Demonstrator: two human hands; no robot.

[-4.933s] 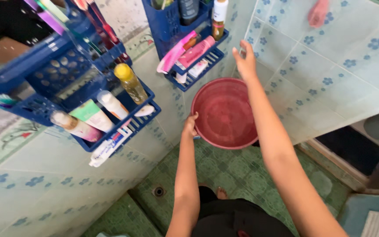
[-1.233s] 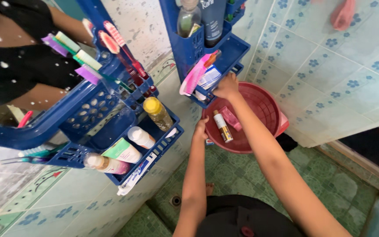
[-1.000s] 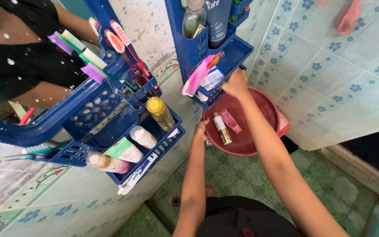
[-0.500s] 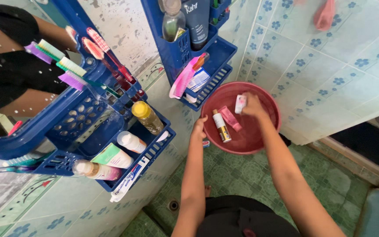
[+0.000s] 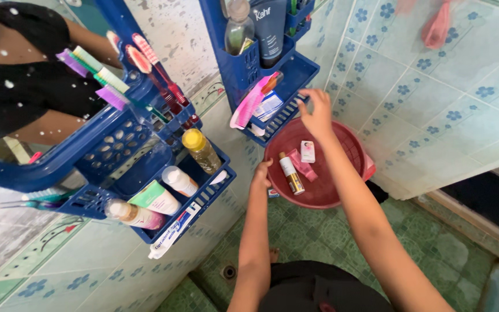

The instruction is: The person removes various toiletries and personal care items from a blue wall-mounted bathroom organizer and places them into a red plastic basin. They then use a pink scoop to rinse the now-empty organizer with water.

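Observation:
My left hand [image 5: 260, 173] grips the near rim of a round red basin [image 5: 350, 151] held over the green floor. Inside the basin lie a small bottle with a gold lower half [image 5: 290, 172], a pink tube [image 5: 304, 164] and a small white-and-pink packet [image 5: 308, 151]. My right hand [image 5: 317, 112] is raised above the basin with fingers apart, holding nothing, close to the lower shelf of the blue wall rack [image 5: 295, 75]. That shelf holds a pink comb [image 5: 249, 104] and a white-and-blue packet [image 5: 270, 105].
A second blue rack [image 5: 145, 167] under a mirror at left carries toothbrushes [image 5: 148, 66], a yellow-capped bottle [image 5: 201, 150], tubes and a toothpaste tube [image 5: 174, 231]. The far rack's upper pocket holds a clear bottle [image 5: 237, 29] and a dark tube [image 5: 268, 29]. A floor drain [image 5: 228, 270] lies below.
My right hand dropped the white-and-pink packet into the basin and has risen back to the rack's lower shelf. The left hand still holds the basin rim.

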